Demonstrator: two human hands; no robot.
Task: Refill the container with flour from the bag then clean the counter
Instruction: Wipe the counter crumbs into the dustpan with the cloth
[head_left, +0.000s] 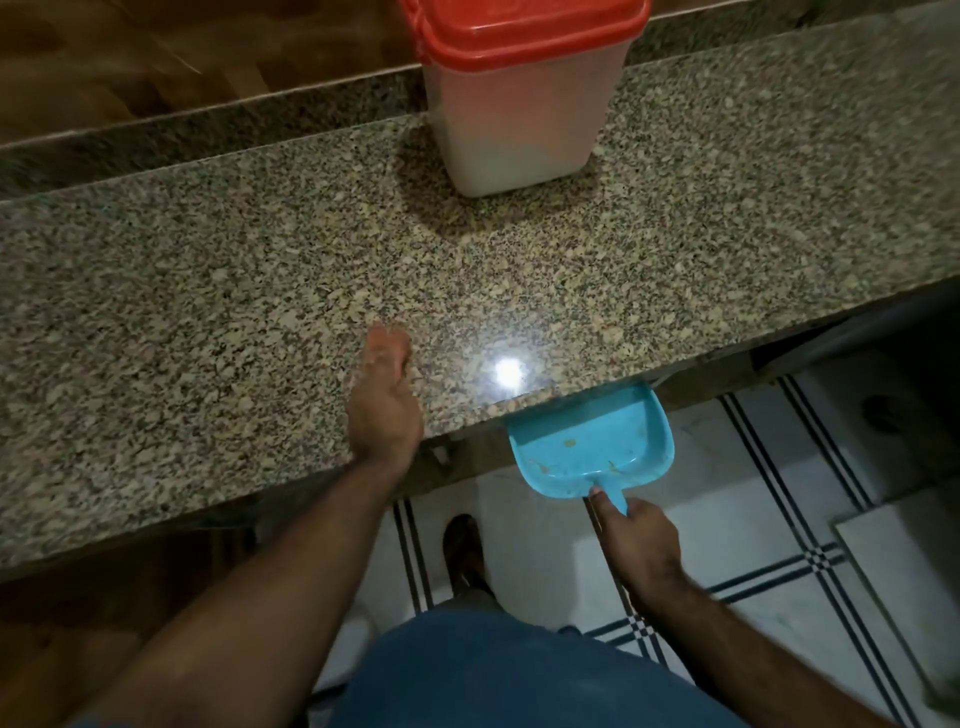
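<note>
Left hand (383, 410) lies flat, fingers straight, on the granite counter (208, 322) beside the blue dustpan (592, 441) (tucked under the edge), whose handle the right hand (636, 540) grips.

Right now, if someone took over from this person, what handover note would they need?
Left hand: open, flat on the counter near its front edge.
Right hand: grips the handle of the blue dustpan, held just under the counter edge.
Container: upright at the back, red lid on, flour inside. Bag not in view.
Done: refill, apparently.
Left: sweep any spilled flour into the dustpan.
</note>
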